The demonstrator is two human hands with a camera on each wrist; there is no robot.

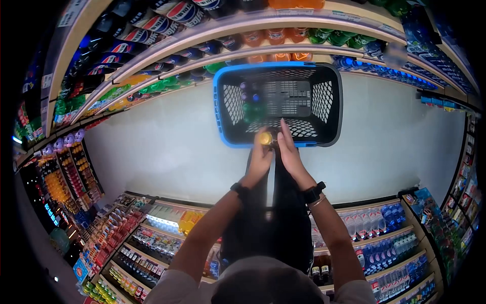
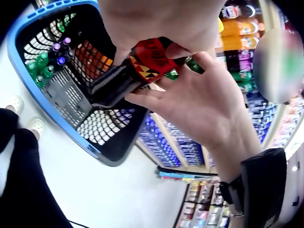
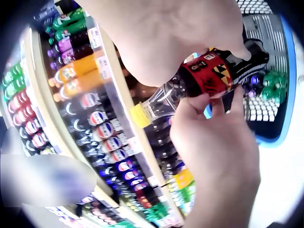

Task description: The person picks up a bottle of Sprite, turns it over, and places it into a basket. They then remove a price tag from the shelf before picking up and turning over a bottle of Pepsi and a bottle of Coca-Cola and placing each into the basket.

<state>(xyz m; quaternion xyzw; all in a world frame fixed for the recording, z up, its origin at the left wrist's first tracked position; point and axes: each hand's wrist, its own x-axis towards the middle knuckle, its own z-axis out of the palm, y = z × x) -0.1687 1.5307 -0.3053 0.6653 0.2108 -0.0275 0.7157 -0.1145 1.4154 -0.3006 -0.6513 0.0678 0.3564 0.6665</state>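
Observation:
A dark bottle (image 3: 204, 78) with a red label and yellow cap (image 1: 265, 138) is tilted, its base toward the basket. My left hand (image 1: 260, 159) holds it around the label; its thumb and fingers (image 3: 213, 137) pinch the label in the right wrist view. On the other side, my right hand (image 1: 292, 157) lies along the bottle with fingers nearly straight, touching it. From the left wrist view the right palm (image 2: 199, 104) faces the camera, beside the bottle's red label (image 2: 154, 59). Below is a black basket (image 1: 331, 106) with a blue rim.
Several green-capped and purple-capped bottles (image 2: 47, 69) stand in one end of the basket. Shelves of drinks (image 1: 177, 25) run beyond it, and more shelves (image 1: 374, 228) stand behind me. Pale floor (image 1: 167, 137) surrounds the basket. My legs (image 1: 268, 218) are close to its near side.

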